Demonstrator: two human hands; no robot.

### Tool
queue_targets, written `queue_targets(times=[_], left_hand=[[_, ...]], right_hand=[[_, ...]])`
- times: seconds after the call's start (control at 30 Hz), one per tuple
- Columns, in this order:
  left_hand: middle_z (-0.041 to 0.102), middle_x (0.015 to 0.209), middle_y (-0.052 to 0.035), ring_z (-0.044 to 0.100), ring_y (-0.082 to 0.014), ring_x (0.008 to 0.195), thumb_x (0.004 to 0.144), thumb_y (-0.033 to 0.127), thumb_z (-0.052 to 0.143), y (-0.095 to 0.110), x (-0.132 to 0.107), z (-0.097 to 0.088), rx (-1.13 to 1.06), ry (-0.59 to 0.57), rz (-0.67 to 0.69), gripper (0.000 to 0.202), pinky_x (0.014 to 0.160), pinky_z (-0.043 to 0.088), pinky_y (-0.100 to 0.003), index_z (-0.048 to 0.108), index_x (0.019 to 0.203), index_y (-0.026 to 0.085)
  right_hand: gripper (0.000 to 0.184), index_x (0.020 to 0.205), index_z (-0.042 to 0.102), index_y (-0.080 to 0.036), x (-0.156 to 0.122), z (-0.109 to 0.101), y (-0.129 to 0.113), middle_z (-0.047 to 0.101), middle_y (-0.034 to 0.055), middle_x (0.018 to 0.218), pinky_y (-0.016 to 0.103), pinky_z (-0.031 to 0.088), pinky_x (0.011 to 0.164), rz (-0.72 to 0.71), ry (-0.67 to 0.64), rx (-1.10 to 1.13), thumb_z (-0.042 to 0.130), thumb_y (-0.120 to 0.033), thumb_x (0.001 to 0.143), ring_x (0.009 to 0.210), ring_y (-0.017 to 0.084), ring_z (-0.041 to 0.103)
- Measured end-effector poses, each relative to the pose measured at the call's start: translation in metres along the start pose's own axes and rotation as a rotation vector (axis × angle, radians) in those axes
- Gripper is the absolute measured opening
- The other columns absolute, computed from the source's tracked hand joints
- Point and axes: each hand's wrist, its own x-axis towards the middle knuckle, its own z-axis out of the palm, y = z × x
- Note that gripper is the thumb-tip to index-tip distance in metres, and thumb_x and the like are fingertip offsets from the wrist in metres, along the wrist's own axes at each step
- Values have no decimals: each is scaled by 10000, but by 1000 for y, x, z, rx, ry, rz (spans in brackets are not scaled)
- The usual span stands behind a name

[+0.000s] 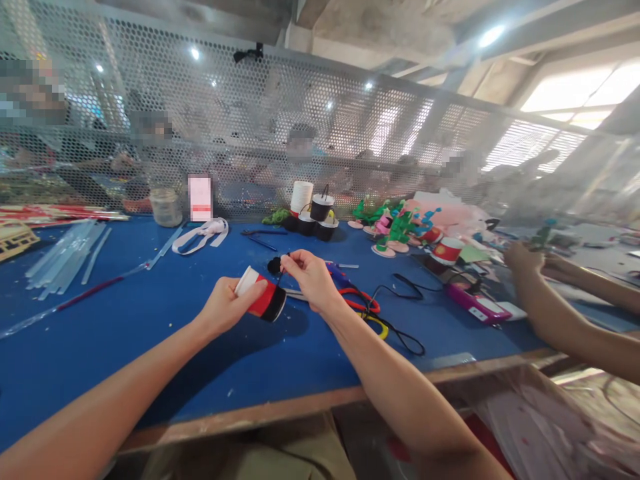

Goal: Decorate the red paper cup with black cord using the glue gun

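Observation:
My left hand (223, 305) is closed around a small paper cup (263, 301) with white, red and black bands, tilted above the blue table. My right hand (314, 281) pinches a thin black strip (283, 265) close to the cup's far side; whether the strip is joined to the cup is hidden. Just beyond those fingertips lies a small black piece (273, 265). Beside and partly behind my right hand are scissors with red handles (361, 298) and a yellow-handled tool (377, 325).
Behind stand several black-and-white cups (321, 208) and a white cup stack (301, 197). Green craft plants (400, 230) sit right of them, near a purple device (475, 305) with a black cord. A co-worker's hands (523, 263) are at right. Clear strips (67, 257) lie left.

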Motion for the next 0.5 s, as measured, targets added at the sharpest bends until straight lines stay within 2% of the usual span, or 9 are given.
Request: queue_targets(times=[0.5], left_hand=[[202, 422, 51, 168, -38, 413, 661, 419, 509, 7, -4, -2, 92, 45, 144, 444, 359, 150, -190, 252, 392, 176]], right_hand=[[202, 606, 502, -176, 0, 4, 4, 550, -13, 578, 244, 383, 571, 46, -69, -73, 537, -350, 702, 552, 106, 488]])
